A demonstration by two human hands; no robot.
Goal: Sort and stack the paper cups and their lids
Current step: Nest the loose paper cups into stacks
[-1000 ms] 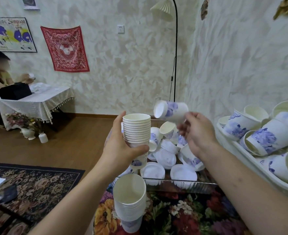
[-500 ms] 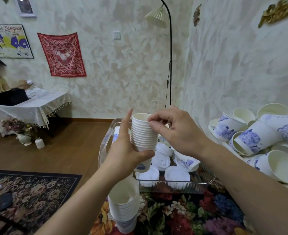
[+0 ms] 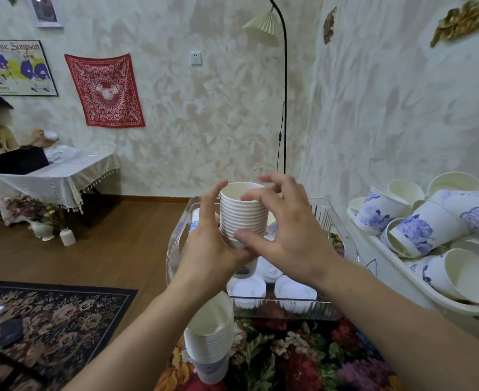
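The left hand (image 3: 213, 244) grips a stack of cups (image 3: 242, 213) upright above the clear tray (image 3: 176, 249), fingers wrapped around its lower part. The right hand (image 3: 286, 232) is spread open beside the stack, fingertips at its rim, gripping nothing. Lids (image 3: 294, 289) lie in the tray below.

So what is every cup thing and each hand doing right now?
held cup stack: upright, nested, gripped.
left hand: closed around the held stack.
right hand: fingers spread, beside the stack.
second cup stack: standing, leaning a little.
lids: lying flat in the clear tray.
patterned cups: tipped over, heaped in the white bin.
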